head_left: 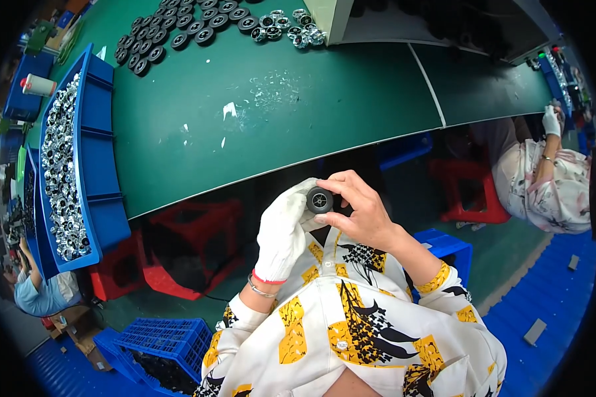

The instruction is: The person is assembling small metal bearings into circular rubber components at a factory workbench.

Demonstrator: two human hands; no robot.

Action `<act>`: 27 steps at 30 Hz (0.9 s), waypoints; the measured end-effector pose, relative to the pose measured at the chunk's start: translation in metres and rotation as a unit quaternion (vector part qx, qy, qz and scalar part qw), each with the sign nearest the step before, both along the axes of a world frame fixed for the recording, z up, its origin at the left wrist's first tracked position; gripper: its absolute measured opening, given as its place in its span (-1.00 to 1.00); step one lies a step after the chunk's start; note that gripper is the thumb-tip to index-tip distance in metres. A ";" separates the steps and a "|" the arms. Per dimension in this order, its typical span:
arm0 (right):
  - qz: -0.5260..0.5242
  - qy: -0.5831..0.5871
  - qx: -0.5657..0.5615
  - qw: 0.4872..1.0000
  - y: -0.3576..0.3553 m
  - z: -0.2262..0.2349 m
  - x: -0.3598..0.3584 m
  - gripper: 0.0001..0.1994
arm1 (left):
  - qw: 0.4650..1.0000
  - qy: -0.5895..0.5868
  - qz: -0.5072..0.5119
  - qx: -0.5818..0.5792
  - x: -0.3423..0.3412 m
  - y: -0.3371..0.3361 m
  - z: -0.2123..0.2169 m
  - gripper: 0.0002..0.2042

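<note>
A small black toy wheel (320, 200) with a spoked silvery hub is held up in front of my chest, just off the bench's near edge. My left hand (281, 231), in a white knit glove with a red cuff, grips it from the left side. The bare thumb and fingers of my right hand (361, 208) pinch its rim from the right. Beyond, on the green bench (179, 112), many similar black wheels (205, 34) lie in rows, beside a small group of shiny chrome hubs (304, 33).
At the left stands a blue bin (102, 152) filled with chrome parts (63, 172). White scraps (229, 110) litter the bench. Red stools (192, 245) and a blue crate (165, 337) sit below. Co-workers sit at the right (543, 178) and far left (43, 284).
</note>
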State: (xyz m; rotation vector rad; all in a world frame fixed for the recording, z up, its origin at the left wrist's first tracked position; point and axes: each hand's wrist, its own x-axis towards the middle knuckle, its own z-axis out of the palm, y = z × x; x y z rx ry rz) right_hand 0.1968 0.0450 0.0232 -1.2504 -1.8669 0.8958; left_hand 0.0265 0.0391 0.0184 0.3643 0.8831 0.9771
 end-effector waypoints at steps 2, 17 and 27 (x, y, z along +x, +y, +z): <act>-0.013 -0.003 -0.015 1.000 0.001 0.001 0.000 -0.49 | 1.000 0.019 -0.004 0.009 -0.001 0.001 -0.001 -0.65; -0.041 0.032 0.061 0.997 0.001 -0.004 -0.010 -0.43 | 0.997 0.023 0.020 0.073 0.000 0.005 0.002 -0.66; 0.029 0.564 -0.412 0.715 0.032 0.009 0.014 -0.59 | 0.989 0.070 0.083 0.103 -0.017 0.011 0.019 -0.51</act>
